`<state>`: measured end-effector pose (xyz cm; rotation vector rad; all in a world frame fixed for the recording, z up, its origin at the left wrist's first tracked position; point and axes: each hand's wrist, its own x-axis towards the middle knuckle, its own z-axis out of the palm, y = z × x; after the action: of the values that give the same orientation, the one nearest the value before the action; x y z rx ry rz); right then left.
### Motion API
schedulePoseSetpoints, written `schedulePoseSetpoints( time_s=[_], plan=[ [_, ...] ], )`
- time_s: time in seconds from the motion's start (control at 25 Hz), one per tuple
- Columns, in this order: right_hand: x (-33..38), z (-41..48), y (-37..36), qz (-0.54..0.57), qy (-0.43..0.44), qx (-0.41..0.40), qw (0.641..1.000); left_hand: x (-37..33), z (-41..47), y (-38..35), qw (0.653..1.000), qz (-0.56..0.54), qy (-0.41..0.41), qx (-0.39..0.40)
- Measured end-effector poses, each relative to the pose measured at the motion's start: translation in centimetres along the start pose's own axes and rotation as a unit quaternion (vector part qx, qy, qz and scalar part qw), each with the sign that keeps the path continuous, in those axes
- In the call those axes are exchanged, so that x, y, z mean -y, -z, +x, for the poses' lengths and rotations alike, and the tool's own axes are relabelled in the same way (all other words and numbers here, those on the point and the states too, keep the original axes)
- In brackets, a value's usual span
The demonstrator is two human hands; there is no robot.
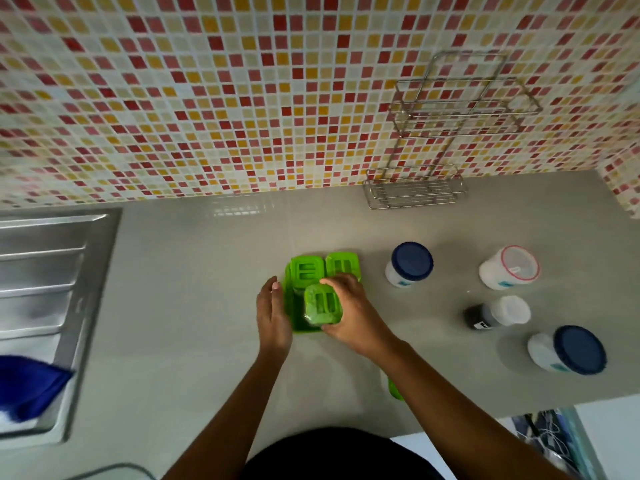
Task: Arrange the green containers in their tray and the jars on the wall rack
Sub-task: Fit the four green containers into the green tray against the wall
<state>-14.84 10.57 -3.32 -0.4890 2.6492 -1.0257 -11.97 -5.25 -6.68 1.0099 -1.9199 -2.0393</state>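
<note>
Third green container sits over the near part of the green tray, gripped from the right by the right hand. Two containers occupy the far side. Left hand, fingers extended, rests against the tray's left edge. Four jars stand on the counter, right.

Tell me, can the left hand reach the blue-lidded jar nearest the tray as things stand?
Probably not directly. The left hand rests at the tray's left side, and the right hand, holding a green container, lies between it and the jar.
</note>
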Motion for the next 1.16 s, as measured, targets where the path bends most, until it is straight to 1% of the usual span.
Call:
schedulePoseSetpoints(
  time_s=[0.08,0.2,0.32,0.64,0.8,1.04,1.08,1.16],
  plan=[
    [0.4,0.2,-0.9,-0.016,0.000,-0.010,1.000,0.2,0.5,0.2,0.999,-0.008,0.031,0.039],
    [0.8,0.3,-2.2,-0.052,-0.005,-0.038,0.998,0.0,0.7,0.2,0.992,-0.037,0.009,0.121],
    [1.0,0.2,-3.2,-0.069,-0.019,-0.045,0.996,0.0,0.9,0.3,0.986,-0.045,-0.004,0.158],
    [1.2,0.5,-5.0,-0.093,-0.026,-0.055,0.994,0.7,0.9,0.3,0.983,-0.067,0.026,0.169],
    [1.4,0.4,-5.2,-0.101,-0.024,-0.056,0.993,0.5,0.7,0.4,0.978,-0.082,0.031,0.188],
    [2.1,0.3,-4.8,-0.095,-0.031,-0.041,0.994,0.1,0.8,0.7,0.981,-0.044,0.035,0.187],
    [2.1,0.1,-4.7,-0.086,-0.029,-0.037,0.995,-0.1,0.5,0.7,0.982,-0.035,0.025,0.184],
    [2.2,-0.4,-4.1,-0.056,-0.024,-0.032,0.998,-0.4,-0.6,0.9,0.985,-0.015,-0.035,0.168]
  ],
)
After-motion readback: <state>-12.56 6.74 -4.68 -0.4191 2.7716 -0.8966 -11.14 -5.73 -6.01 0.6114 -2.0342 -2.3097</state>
